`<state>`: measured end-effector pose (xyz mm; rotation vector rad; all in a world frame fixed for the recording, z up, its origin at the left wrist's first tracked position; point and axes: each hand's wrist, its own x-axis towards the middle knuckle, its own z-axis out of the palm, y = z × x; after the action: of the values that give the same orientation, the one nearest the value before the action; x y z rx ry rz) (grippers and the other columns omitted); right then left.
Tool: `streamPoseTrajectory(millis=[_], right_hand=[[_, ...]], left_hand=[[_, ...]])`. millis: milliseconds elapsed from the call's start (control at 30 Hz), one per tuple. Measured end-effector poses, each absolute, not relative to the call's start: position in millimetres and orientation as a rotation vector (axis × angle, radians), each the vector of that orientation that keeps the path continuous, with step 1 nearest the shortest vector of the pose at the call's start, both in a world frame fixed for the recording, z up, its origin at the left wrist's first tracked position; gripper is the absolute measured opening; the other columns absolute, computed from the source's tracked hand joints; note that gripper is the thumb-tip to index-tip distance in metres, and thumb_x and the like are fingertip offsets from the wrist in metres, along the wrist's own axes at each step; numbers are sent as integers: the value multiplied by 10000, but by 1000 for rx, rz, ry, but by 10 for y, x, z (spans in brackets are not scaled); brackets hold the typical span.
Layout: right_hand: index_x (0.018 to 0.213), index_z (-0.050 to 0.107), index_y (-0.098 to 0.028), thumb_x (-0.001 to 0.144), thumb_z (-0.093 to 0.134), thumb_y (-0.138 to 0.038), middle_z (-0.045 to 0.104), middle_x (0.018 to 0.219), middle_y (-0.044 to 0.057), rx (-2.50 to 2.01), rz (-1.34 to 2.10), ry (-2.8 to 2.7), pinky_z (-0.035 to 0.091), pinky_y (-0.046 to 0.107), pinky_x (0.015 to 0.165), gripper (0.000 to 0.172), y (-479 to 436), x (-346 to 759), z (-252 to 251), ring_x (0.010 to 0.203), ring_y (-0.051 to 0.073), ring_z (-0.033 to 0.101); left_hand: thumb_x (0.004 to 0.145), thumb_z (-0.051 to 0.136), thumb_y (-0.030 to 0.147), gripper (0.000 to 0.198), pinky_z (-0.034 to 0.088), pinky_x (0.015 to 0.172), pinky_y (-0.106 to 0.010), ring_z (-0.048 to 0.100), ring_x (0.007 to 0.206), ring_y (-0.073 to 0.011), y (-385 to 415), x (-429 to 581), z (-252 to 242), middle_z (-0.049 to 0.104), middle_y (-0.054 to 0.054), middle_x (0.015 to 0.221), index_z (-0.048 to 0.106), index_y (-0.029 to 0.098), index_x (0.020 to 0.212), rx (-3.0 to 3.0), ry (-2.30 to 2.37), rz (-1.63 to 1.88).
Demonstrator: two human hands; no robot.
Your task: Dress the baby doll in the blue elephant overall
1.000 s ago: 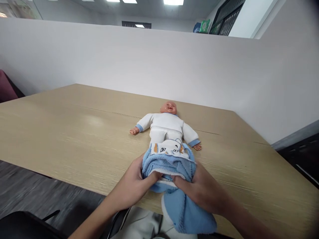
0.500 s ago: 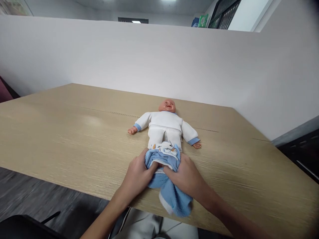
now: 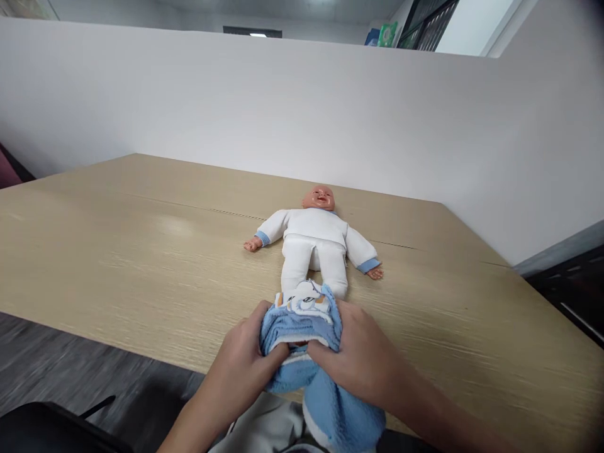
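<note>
A baby doll [image 3: 315, 242] in white clothes with blue cuffs lies on its back on the wooden table [image 3: 117, 251], head away from me. Bunched over its feet is a fluffy blue garment [image 3: 302, 330] with a white cartoon patch. My left hand [image 3: 238, 371] grips the garment's left side, fingers curled into the fabric. On the right side my right hand [image 3: 363, 362] grips it the same way. The garment's loose end hangs over the table's near edge. The doll's feet are hidden under the cloth.
A white partition wall [image 3: 236, 107] runs along the table's far side. A dark chair part [image 3: 47, 428] shows at bottom left, over grey floor. Pale cloth on my lap shows below the table edge.
Both hands have pulled the blue garment down the doll's legs toward me, from the hips to the feet. More of the white trousers shows now.
</note>
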<state>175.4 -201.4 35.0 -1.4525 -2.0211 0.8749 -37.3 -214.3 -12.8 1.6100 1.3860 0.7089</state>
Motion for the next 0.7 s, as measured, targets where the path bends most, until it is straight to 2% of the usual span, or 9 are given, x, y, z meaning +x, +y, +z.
streamPoseTrajectory(millis=[100,267,433,567,700], right_hand=[[1030,728,-245,840,649,-181,797,1085,39,-1427,873,-2064,534,363,910,215,-2015,1748,298,1021,263,754],[1136,678,-205,841,656,-250,754,1167,115,-1641,711,-2171,534,443,961,299,-2080,1730,215,1101,336,731],[1239,665,-169,901,600,-253,731,1238,174,-1753,656,-2253,541,539,1034,354,-2185,1699,180,1187,394,713],[1259,693,-220,859,623,-179,763,1236,111,-1583,774,-2166,558,501,1026,408,-2145,1758,126,1170,350,741],[1168,717,-247,807,712,-155,802,1165,50,-1405,914,-2010,586,389,906,373,-2040,1844,64,1025,274,769]], left_hand=[[916,572,334,204,410,926,-413,626,1067,-331,-2167,-378,-205,746,-53,1081,583,251,1101,1664,1431,629],[952,551,297,213,332,1104,-499,577,1153,-364,-2136,-356,-331,760,-85,1119,583,223,1149,1812,1428,571],[892,553,164,349,332,1139,-477,519,1271,-338,-2190,-316,-412,688,-90,1313,582,224,1234,1778,1319,660],[933,547,169,401,397,1081,-442,536,1254,-317,-2238,-308,-473,651,-84,1319,530,242,1327,1694,1262,748],[985,588,240,456,442,1078,-422,602,1257,-298,-2210,-316,-520,633,-92,1351,419,244,1408,1564,1197,894]])
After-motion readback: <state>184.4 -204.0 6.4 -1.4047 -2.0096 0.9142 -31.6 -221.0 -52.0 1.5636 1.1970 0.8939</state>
